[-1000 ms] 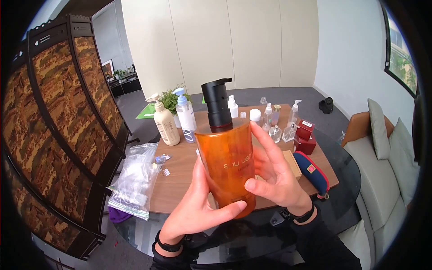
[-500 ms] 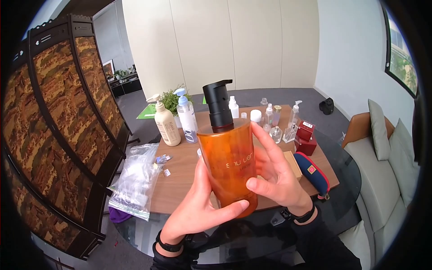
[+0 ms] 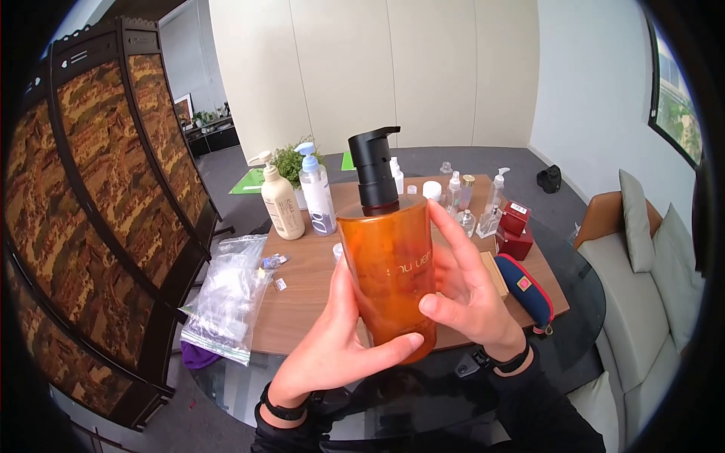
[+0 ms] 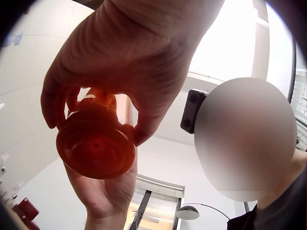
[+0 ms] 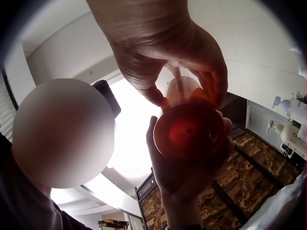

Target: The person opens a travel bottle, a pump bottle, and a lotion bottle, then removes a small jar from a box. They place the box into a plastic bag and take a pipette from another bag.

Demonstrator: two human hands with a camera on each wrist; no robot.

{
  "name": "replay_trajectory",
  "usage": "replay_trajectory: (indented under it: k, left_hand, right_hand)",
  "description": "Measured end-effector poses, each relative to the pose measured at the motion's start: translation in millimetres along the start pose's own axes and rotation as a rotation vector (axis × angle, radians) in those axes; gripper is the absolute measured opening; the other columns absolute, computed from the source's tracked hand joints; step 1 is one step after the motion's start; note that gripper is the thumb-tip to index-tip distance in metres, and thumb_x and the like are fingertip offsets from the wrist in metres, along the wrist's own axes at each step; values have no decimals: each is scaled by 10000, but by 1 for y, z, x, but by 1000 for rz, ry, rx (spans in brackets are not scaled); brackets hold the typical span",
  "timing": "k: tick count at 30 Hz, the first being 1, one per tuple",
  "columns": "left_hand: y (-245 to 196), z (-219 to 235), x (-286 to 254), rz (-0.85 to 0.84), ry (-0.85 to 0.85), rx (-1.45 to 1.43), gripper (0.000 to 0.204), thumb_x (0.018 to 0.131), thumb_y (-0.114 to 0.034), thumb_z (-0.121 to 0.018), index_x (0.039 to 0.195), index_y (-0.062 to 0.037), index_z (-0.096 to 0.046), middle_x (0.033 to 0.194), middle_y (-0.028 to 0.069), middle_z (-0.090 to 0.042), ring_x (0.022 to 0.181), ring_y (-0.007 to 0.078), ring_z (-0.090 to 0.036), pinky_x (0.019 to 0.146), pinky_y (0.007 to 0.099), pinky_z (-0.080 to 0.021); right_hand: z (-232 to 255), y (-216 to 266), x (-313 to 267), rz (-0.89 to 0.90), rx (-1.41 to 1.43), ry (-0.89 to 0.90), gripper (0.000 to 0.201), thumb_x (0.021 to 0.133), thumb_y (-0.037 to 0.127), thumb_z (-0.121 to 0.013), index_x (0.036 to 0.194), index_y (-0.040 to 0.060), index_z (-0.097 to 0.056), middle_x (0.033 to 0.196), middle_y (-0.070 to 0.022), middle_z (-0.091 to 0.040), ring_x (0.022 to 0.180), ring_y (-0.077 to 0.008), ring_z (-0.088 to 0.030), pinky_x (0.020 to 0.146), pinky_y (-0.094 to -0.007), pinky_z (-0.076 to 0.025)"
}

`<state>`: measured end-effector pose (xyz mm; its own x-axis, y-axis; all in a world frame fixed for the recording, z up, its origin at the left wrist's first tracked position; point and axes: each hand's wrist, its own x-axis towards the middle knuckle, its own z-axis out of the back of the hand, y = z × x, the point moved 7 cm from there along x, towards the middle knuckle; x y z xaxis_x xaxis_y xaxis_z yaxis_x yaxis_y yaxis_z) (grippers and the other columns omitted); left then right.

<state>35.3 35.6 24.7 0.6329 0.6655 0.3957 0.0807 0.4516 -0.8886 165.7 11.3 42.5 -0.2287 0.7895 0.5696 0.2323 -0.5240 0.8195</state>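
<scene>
An amber pump bottle with a black pump head is held up over the near side of the table, tilted slightly. My left hand grips its lower left side, the thumb across the front near the base. From the right, my right hand holds it, thumb on the front and index finger up along the shoulder. Both wrist views look up at the round bottle base, with fingers curled round the sides. The fingers behind the bottle are mostly hidden in the head view.
On the wooden board stand a cream pump bottle, a blue-capped pump bottle and several small clear bottles. Red boxes and a navy pouch lie right, a clear plastic bag left. A folding screen stands left.
The bottle has shifted slightly to the right in the head view and turned a little, its lettering now nearer the right edge. Both hands keep their hold.
</scene>
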Motion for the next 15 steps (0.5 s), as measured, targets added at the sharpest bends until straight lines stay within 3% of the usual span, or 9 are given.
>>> replay_trajectory:
  k: [8, 15]
  left_hand:
    - [-3, 0, 1, -30, -24, -9, 1034, 751, -274, -787, 1454, 32, -92, 1412, 209, -273, 1352, 292, -290, 1105, 415, -259]
    - [-3, 2, 2, -67, -42, -144, 846, 890, -202, -608, 1474, 37, -43, 1470, 205, -229, 1378, 298, -259, 1127, 409, -207]
  right_hand:
    - [0, 2, 0, 0, 13, -8, 904, 854, 104, -663, 1521, 97, -53, 1427, -175, -372, 1267, -237, -439, 1031, -383, -370]
    - [-1, 5, 0, 9, -16, -3, 983, 823, 110, -718, 1520, 98, -25, 1427, -189, -380, 1277, -241, -439, 1036, -377, -366]
